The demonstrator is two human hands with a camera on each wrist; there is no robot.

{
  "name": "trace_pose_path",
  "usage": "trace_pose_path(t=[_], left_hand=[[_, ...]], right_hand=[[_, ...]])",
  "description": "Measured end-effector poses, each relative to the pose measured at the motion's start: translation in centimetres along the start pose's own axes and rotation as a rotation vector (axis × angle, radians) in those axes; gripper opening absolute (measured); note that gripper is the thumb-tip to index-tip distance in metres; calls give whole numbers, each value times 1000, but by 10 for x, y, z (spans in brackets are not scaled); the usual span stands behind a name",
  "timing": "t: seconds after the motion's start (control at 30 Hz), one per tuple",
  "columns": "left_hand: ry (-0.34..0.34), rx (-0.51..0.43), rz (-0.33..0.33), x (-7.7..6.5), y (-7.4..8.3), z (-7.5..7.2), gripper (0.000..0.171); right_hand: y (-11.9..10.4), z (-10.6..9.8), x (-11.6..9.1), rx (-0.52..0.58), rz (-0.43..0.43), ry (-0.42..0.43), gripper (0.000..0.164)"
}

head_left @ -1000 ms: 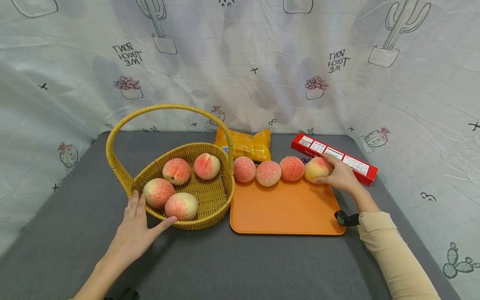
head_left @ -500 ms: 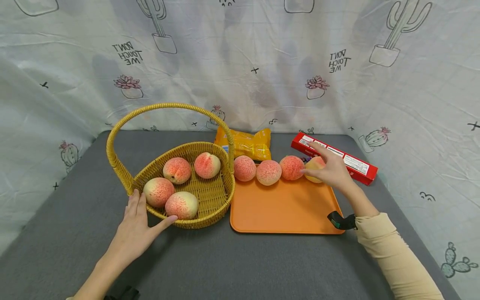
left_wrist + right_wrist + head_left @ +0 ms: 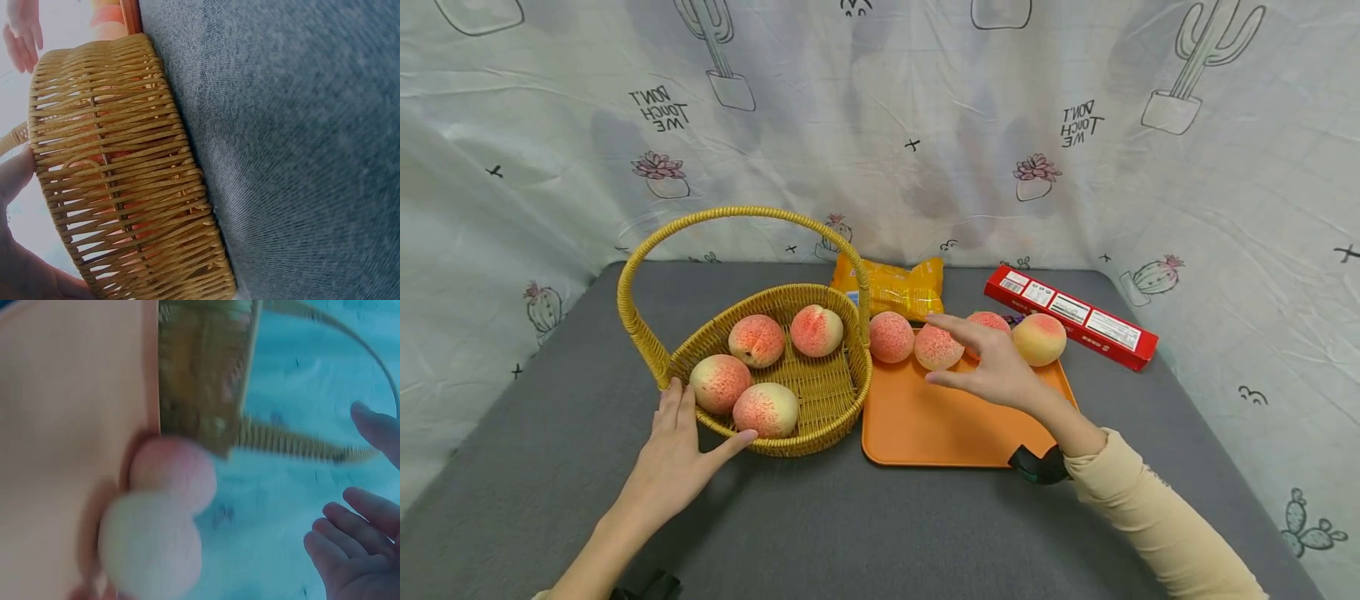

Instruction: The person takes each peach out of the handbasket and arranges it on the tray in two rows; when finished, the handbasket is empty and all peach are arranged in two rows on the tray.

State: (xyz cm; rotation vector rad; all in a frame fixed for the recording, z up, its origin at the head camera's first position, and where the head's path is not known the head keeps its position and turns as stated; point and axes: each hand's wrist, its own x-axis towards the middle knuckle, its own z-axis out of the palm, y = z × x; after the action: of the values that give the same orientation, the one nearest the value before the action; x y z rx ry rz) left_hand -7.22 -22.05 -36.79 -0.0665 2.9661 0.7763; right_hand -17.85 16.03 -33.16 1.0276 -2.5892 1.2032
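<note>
My left hand (image 3: 673,458) rests at the near left rim of a yellow wicker basket (image 3: 850,417), fingers extended by the handle's foot and thumb on the front rim. Several peaches (image 3: 765,411) lie in the basket. In the left wrist view, the thumb (image 3: 17,172) reaches the rim of the woven wall. To the right, more peaches (image 3: 1040,340) sit in a row along the back of an orange tray (image 3: 917,433). My right hand (image 3: 992,367) hovers over the tray with thumb and fingers apart, holding nothing. It partly covers one peach (image 3: 988,320).
Behind the tray lie an orange snack bag (image 3: 895,287) and a long red box (image 3: 1075,317), set at a slant. The basket's tall handle (image 3: 741,212) arches high. A patterned cloth (image 3: 880,150) hangs around the grey tabletop (image 3: 820,525).
My right hand has let go of the rightmost peach, lifted off it and moved left above the row. The left hand has stayed at the basket rim.
</note>
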Motion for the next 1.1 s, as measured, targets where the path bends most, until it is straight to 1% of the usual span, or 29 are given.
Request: trace_pose_path(t=[0.07,0.13,0.23,0.37,0.5,0.63,0.8,0.97,1.1], left_hand=[[-1,3,-3,0,0,0,115],[-2,4,-7,0,0,-1,116],[-7,0,-11,0,-1,-1,116],[-3,-10,-2,1,-1,0,115],[6,7,38,1,-3,2,113],[13,19,69,0,-5,4,111],[13,14,59,-1,-5,5,111],[24,16,43,0,-4,4,113],[38,21,35,1,-2,3,114]], right_hand=[[-6,10,5,26,-22,-43,69],[-13,19,11,75,-49,-87,67],[-22,32,20,96,-91,-154,64],[-34,46,33,49,-149,-233,63],[-43,60,47,17,-159,-284,62],[-51,75,61,-9,-111,-351,60],[-64,96,74,-56,-53,-462,59],[-76,115,86,-108,-37,-535,66],[-83,127,95,-132,23,-599,73]])
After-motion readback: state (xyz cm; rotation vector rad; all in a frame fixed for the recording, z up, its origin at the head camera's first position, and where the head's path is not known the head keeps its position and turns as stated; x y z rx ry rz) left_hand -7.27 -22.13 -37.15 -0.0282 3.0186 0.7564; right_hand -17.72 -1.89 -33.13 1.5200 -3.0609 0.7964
